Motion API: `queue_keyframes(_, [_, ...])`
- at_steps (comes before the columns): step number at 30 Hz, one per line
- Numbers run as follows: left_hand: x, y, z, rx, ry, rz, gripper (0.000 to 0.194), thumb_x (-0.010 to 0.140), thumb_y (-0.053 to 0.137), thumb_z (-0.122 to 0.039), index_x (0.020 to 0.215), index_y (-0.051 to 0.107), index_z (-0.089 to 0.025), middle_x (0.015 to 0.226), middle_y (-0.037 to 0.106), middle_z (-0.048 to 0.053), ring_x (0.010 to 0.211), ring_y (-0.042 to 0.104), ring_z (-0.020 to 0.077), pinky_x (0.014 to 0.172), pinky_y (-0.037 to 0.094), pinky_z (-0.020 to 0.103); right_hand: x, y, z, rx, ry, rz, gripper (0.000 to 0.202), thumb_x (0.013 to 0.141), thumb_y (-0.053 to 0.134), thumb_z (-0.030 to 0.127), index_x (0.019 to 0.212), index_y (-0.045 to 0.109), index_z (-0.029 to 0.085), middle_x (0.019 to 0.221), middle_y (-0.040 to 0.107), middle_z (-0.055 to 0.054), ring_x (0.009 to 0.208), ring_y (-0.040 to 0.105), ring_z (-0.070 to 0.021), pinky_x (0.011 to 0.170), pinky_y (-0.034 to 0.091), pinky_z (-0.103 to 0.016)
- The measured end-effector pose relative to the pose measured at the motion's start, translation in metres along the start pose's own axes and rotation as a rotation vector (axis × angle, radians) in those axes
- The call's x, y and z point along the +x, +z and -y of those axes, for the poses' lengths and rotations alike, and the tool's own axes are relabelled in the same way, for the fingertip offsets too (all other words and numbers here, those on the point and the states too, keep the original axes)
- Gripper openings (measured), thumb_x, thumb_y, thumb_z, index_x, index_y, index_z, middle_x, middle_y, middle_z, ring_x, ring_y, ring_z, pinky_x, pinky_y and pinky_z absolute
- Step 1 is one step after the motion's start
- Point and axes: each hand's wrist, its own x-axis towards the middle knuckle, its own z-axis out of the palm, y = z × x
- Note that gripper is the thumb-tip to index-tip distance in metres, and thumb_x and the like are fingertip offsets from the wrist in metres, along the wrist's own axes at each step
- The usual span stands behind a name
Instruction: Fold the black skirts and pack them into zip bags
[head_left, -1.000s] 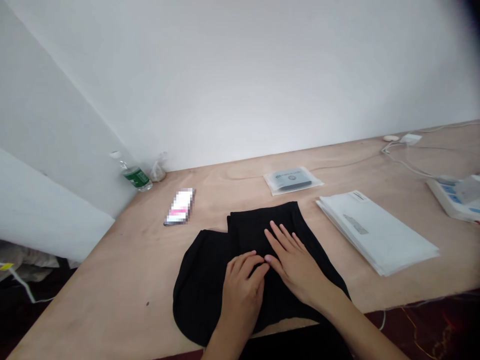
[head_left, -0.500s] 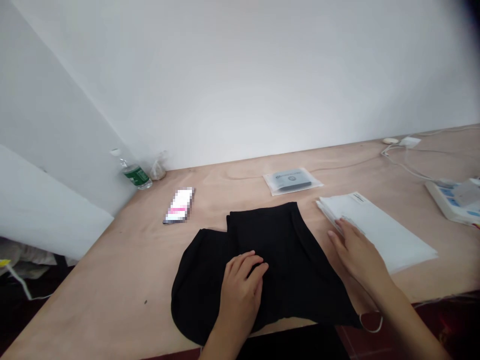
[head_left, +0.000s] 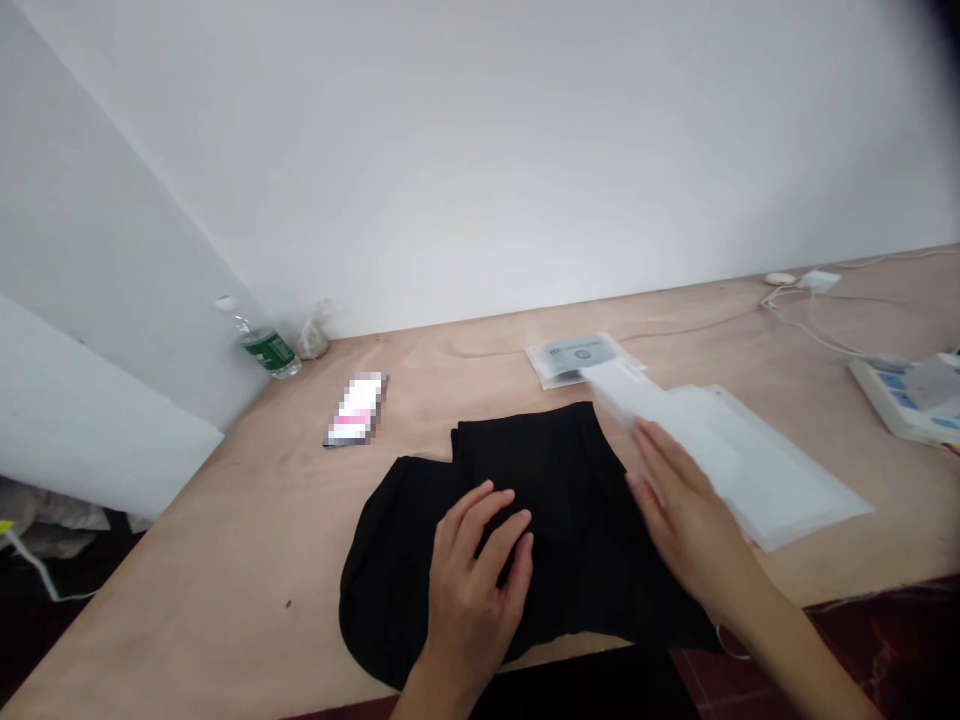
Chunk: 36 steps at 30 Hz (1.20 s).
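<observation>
A folded black garment [head_left: 547,470] lies at the table's front, one rounded part spreading out to the left. My left hand [head_left: 480,580] is over its middle, palm down with fingers apart, holding nothing. To the right, my right hand [head_left: 679,510] pinches the edge of a frosted white plastic bag [head_left: 622,390] between thumb and fingers. That bag is raised at a slant and blurred by motion. Under and beside it lies a stack of similar white bags [head_left: 787,470]. The garment's right edge passes beneath my right hand and is partly hidden.
A packed frosted pouch [head_left: 559,362] with something dark inside lies towards the wall. A phone [head_left: 358,410], a green-labelled water bottle [head_left: 271,352] and a small knotted bag [head_left: 313,338] are on the left. A white power strip [head_left: 900,405] and cables occupy the far right.
My right hand has moved left from the stack, drawing one bag up and leftwards, now over the packed pouch's edge. My left hand's fingers have spread and lifted slightly.
</observation>
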Motion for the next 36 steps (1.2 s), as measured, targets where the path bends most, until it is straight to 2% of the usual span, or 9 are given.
queue_keyframes(4, [0.013,-0.014,-0.003,0.2,0.052,-0.024,0.032,0.075,0.064,-0.015,0.104,0.061,-0.026,0.124,0.054,0.006,0.124,0.037,0.0316,0.097,0.034,0.054,-0.001,-0.002,0.055,0.087,-0.366,0.188,0.049,0.088,0.034,0.016,0.137,0.03,0.016,0.14,0.038,-0.005,0.132,0.026,-0.0196,0.109,0.023,-0.044])
queue_keyframes(8, [0.008,-0.012,0.013,0.336,-0.016,0.127,0.021,0.082,0.054,-0.019,0.1,0.063,-0.026,0.119,0.06,0.002,0.12,0.043,0.0325,0.096,0.031,0.06,-0.002,0.008,0.073,0.188,-0.489,0.224,0.05,0.085,0.034,0.01,0.134,0.035,0.018,0.135,0.046,-0.004,0.131,0.027,-0.0215,0.107,0.025,-0.049])
queue_keyframes(10, [0.0,-0.006,0.024,0.309,-0.08,0.149,0.026,0.085,0.046,-0.013,0.105,0.06,-0.023,0.117,0.061,0.004,0.117,0.048,0.0295,0.093,0.038,0.055,0.0,0.011,0.071,0.269,-0.392,0.106,0.045,0.084,0.035,0.009,0.126,0.044,0.021,0.129,0.05,-0.005,0.128,0.033,-0.0226,0.105,0.029,-0.049])
queue_keyframes(14, [-0.014,0.005,0.037,0.162,-0.22,0.043,0.04,0.085,0.035,-0.004,0.115,0.054,-0.021,0.123,0.057,0.004,0.118,0.048,0.0209,0.094,0.046,0.042,0.008,0.018,0.061,0.404,0.055,-0.13,0.027,0.084,0.041,0.018,0.109,0.051,0.021,0.112,0.055,-0.011,0.106,0.052,-0.0231,0.089,0.045,-0.042])
queue_keyframes(17, [-0.017,0.008,0.038,0.088,-0.302,-0.015,0.044,0.085,0.035,-0.004,0.121,0.052,-0.023,0.126,0.055,0.003,0.116,0.051,0.0177,0.096,0.046,0.037,0.017,0.03,0.054,0.362,0.206,-0.052,0.035,0.082,0.045,0.029,0.115,0.046,0.019,0.109,0.053,-0.013,0.092,0.057,-0.0239,0.075,0.05,-0.04])
queue_keyframes(20, [-0.016,0.008,0.037,0.054,-0.336,-0.066,0.047,0.085,0.035,-0.005,0.127,0.047,-0.023,0.13,0.051,0.004,0.118,0.049,0.0172,0.097,0.046,0.036,0.026,0.043,0.053,0.258,0.249,0.099,0.042,0.082,0.045,0.037,0.118,0.046,0.015,0.102,0.057,-0.013,0.088,0.059,-0.0256,0.073,0.048,-0.04])
queue_keyframes(25, [-0.015,0.006,0.034,0.03,-0.343,-0.15,0.046,0.086,0.037,-0.005,0.128,0.046,-0.022,0.131,0.05,0.004,0.12,0.046,0.0158,0.099,0.043,0.033,0.038,0.046,0.061,0.103,0.26,0.387,0.04,0.082,0.042,0.049,0.093,0.06,0.014,0.085,0.062,-0.014,0.084,0.061,-0.0293,0.07,0.046,-0.04])
queue_keyframes(29, [-0.015,0.006,0.033,0.01,-0.348,-0.163,0.046,0.086,0.037,-0.005,0.128,0.045,-0.021,0.132,0.05,0.004,0.122,0.045,0.0155,0.1,0.042,0.032,0.042,0.041,0.067,0.206,0.261,0.397,0.035,0.08,0.047,0.049,0.094,0.055,0.018,0.091,0.061,-0.012,0.082,0.062,-0.0259,0.068,0.046,-0.036])
queue_keyframes(36, [-0.014,0.005,0.035,-0.024,-0.36,-0.198,0.047,0.086,0.037,-0.006,0.129,0.044,-0.025,0.132,0.049,0.003,0.122,0.045,0.0175,0.102,0.041,0.037,0.036,0.048,0.074,0.718,0.405,0.341,0.031,0.074,0.057,0.041,0.098,0.049,0.023,0.095,0.064,-0.007,0.1,0.058,-0.0275,0.077,0.047,-0.039])
